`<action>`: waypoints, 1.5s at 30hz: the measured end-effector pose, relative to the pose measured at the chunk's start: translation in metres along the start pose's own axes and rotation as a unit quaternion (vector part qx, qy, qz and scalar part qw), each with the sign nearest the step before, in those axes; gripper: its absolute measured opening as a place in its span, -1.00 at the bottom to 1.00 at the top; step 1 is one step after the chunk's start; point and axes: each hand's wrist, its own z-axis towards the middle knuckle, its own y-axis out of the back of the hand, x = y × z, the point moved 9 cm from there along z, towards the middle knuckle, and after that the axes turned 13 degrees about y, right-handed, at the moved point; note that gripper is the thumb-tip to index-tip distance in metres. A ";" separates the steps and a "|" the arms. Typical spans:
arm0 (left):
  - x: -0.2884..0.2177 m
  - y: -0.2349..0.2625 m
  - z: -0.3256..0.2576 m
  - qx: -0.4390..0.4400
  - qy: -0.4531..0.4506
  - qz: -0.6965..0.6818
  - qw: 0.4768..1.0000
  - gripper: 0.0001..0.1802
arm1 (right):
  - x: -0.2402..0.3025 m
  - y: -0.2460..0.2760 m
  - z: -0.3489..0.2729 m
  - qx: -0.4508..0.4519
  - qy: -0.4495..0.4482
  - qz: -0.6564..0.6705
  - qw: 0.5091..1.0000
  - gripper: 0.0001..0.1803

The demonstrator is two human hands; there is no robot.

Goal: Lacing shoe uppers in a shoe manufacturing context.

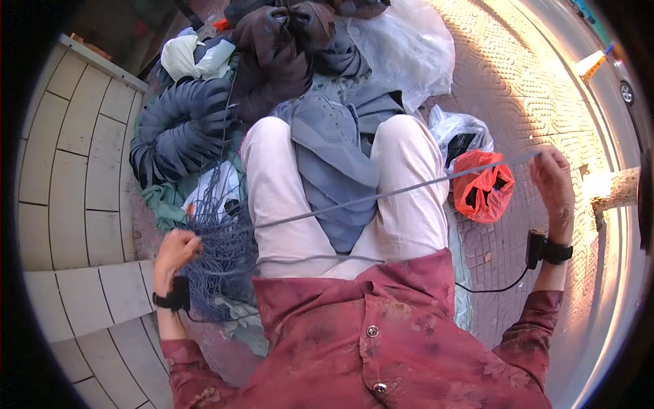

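Observation:
A long thin grey fabric strip [381, 197] stretches slantwise over my lap, higher at its right end. My right hand [553, 183], raised out to the right, pinches that end. My left hand [178, 255] is closed with curled fingers beside a tangled heap of grey strips [219, 262]. Whatever it holds is hidden, and the long strip's left end is lost against the heap. Layered grey cloth pieces [332, 160] lie between my knees, their lower end narrowing to a point. Another short length of grey strip [310, 260] crosses my lap near the shirt hem.
A ring-shaped bundle of dark grey pieces [180, 129] lies front left, beside brown bundles [272, 71]. Clear plastic sheeting [409, 48] and a red plastic bag [482, 186] are toward the right. A tiled wall [71, 157] stands left; a trunk [616, 189] is far right.

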 end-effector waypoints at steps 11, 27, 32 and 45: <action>-0.361 0.060 0.019 -0.271 -0.396 -0.085 0.873 -0.58 | -0.010 0.114 -0.034 -0.106 0.013 0.158 0.982 -0.72; -0.288 0.031 -0.009 -0.185 -0.357 -0.114 0.908 -0.57 | 0.011 -0.201 0.018 0.134 -0.022 -0.146 0.980 -0.81; -0.276 0.025 -0.029 -0.195 -0.328 -0.126 0.916 -0.51 | -0.021 -0.352 0.068 0.410 0.084 -0.136 0.898 -0.71; -0.273 0.013 -0.033 -0.195 -0.316 -0.100 0.923 -0.48 | -0.112 -0.500 0.055 0.708 0.066 -0.218 0.668 -0.43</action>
